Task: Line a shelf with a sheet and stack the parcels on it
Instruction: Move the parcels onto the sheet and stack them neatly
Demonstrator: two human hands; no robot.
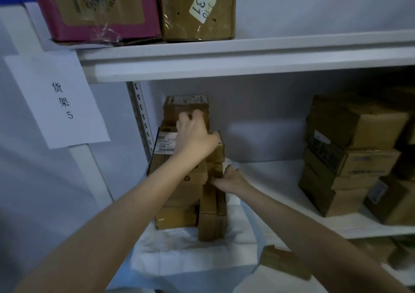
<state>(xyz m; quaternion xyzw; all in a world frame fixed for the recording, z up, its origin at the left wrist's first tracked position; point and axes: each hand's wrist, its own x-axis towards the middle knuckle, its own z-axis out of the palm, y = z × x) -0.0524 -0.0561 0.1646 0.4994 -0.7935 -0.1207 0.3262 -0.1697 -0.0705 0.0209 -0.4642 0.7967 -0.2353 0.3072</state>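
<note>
A white sheet (193, 254) lies on the left end of the white shelf (280, 180), its front edge hanging over the lip. A stack of brown cardboard parcels (179, 202) stands on the sheet against the left upright. My left hand (194, 133) grips the small top parcel (186, 105) with curled fingers. Lower down, my right hand (229, 178) holds the right side of a narrow parcel (216, 158) in the stack. A taller flat parcel (212, 220) stands on edge at the stack's front right.
More brown boxes (350, 153) are stacked at the shelf's right end. The upper shelf (247, 54) carries a pink box (96, 9) and a brown box (197, 7) labelled 131. A paper sign (60, 99) hangs on the left post. Another box (285, 261) sits below.
</note>
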